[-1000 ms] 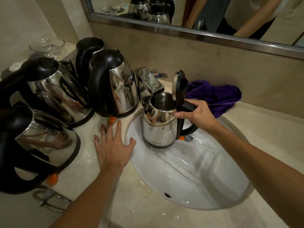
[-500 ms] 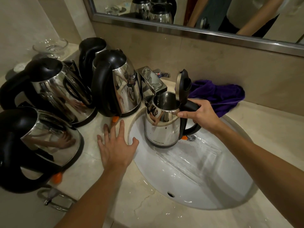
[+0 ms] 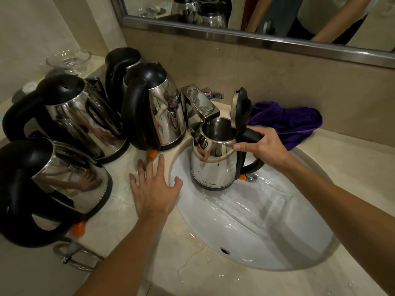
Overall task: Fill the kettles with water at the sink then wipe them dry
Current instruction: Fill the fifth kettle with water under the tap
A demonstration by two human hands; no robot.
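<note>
Small dark lettering is printed low on the shiny body of the open kettle (image 3: 214, 165), too small to be read with certainty. This kettle is held upright in the sink (image 3: 267, 227), just under the square chrome tap (image 3: 197, 104), with its black lid (image 3: 241, 107) flipped up; a thin stream of water is seen falling from the tap into its mouth, though the level inside cannot be told. Its black handle is gripped from above by the right hand (image 3: 264, 146), fingers curled round it. The left hand (image 3: 155, 189) is laid flat, fingers spread and relaxed, on the stone counter (image 3: 186, 270) at the sink's left rim, holding nothing. Four more kettles with closed lids are crowded on the counter left of the sink: one (image 3: 154, 107) right beside the tap, one (image 3: 121, 67) behind it against the wall, one (image 3: 72, 116) further left, and the nearest (image 3: 53, 189) at the counter's front edge. A purple cloth (image 3: 288, 120) is bunched on the counter behind the sink, right of the tap. A glass dish (image 3: 68, 59) stands in the far corner, left of the kettles. A mirror (image 3: 256, 16) hangs above the sink.
</note>
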